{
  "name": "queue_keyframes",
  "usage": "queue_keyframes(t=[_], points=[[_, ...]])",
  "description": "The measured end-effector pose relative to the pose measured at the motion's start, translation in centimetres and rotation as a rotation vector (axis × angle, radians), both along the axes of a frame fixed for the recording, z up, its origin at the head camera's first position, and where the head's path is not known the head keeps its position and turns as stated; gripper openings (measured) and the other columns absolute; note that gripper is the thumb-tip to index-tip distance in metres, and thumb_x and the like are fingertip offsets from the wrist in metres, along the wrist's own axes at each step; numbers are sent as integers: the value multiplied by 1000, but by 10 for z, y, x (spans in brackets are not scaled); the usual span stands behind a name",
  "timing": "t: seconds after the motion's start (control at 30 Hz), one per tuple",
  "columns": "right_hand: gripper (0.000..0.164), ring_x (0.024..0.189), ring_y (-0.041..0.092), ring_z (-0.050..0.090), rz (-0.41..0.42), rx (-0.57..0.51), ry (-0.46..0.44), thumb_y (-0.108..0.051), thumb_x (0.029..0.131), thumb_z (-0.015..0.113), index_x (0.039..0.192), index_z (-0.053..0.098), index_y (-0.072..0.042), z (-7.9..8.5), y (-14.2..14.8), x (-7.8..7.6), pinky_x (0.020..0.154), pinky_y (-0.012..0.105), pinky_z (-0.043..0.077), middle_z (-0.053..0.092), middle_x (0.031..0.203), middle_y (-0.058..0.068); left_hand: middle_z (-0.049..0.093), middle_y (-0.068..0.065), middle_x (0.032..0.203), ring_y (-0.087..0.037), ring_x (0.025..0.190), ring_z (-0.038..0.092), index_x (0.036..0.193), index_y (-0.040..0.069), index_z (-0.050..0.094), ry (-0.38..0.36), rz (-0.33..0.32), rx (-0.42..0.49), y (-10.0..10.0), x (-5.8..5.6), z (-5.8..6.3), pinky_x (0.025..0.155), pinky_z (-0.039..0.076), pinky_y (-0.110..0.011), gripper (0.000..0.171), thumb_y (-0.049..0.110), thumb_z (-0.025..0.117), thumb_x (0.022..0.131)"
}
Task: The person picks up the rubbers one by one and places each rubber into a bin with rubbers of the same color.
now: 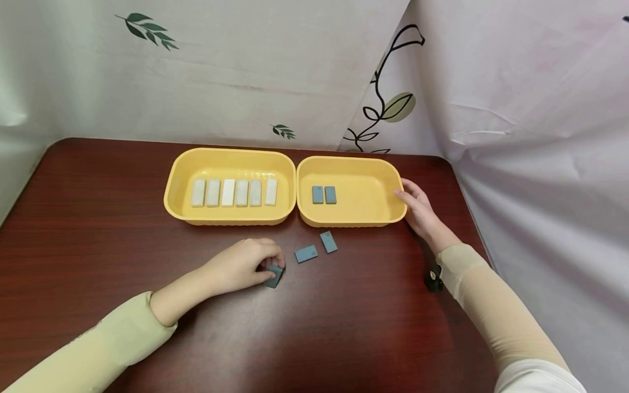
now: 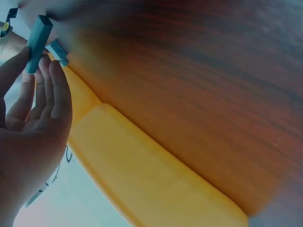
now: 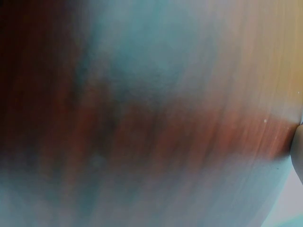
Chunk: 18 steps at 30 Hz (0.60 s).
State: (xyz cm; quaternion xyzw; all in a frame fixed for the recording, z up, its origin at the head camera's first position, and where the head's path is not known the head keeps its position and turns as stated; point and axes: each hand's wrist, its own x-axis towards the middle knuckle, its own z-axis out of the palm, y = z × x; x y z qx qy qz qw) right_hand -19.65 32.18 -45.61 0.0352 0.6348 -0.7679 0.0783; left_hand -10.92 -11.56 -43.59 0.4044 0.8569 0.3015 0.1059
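My left hand (image 1: 243,266) pinches a small blue-grey rectangular block (image 1: 274,277) between thumb and fingertips, just over the table in front of the trays. In the left wrist view the same block (image 2: 40,41) stands tilted between thumb and fingers. My right hand (image 1: 421,210) grips the right end of the right yellow tray (image 1: 373,207), thumb over the rim and fingers outside. Two blue-grey blocks (image 1: 318,195) lie side by side in that tray. Two more, a slanted one (image 1: 306,254) and a steeper one (image 1: 328,242), lie on the table. The right wrist view barely catches a finger (image 3: 297,151).
The left yellow tray (image 1: 231,218) touches the right one and holds a row of several white blocks (image 1: 228,192). Both trays stand on the dark reddish table (image 1: 344,327). Patterned curtains (image 1: 221,82) hang behind it and along the right side.
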Motion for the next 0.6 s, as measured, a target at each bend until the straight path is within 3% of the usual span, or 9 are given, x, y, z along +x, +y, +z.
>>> queue_keyframes(t=[0.33, 0.6], points=[[24, 95, 8, 72, -1, 17, -9, -1, 109, 48, 124, 59, -17, -1, 1, -2, 80, 20, 60, 71, 109, -5, 67, 10, 93, -3, 81, 60, 102, 19, 77, -24, -39, 49, 13, -2, 14, 74, 54, -22, 21, 7, 86, 88], [23, 95, 8, 72, -2, 14, -19, -2, 110, 49, 124, 59, -17, 0, 1, -1, 79, 20, 60, 71, 109, -4, 67, 9, 96, -4, 82, 59, 100, 21, 75, 18, -33, 33, 27, -15, 28, 75, 53, -23, 19, 11, 87, 88]])
